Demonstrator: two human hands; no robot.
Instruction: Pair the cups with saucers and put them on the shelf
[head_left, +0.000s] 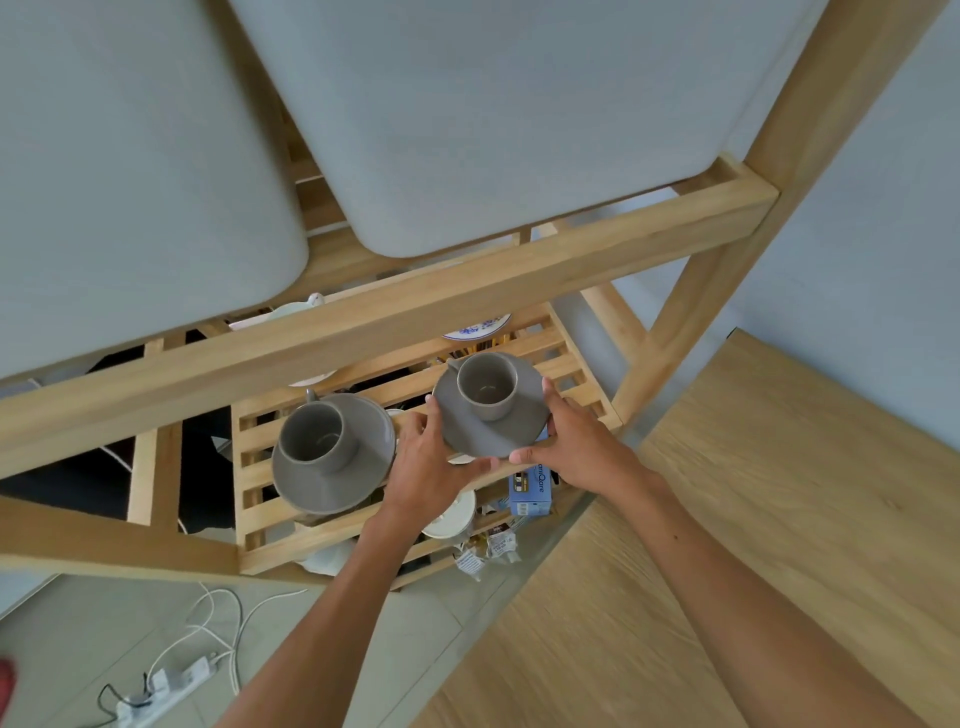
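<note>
Head-worn camera looks steeply down, close above the slatted shelf (405, 387).

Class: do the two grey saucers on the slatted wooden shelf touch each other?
Apart. The head view shows the left hand and wooden slats between the left grey saucer and the held grey saucer.

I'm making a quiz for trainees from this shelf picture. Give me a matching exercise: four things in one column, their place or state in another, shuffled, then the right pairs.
Things:
1. Right-hand saucer
2. Left-hand saucer
3. Blue box
4. Power strip

Place or state:
A. On the tiled floor, with white cables
B. Resting on the slatted shelf, untouched, cup on it
C. Held at its rim by both hands (left hand, right hand), cup on it
D. On a lower level, under the slats

Pairs: 1-C, 2-B, 3-D, 4-A
</note>
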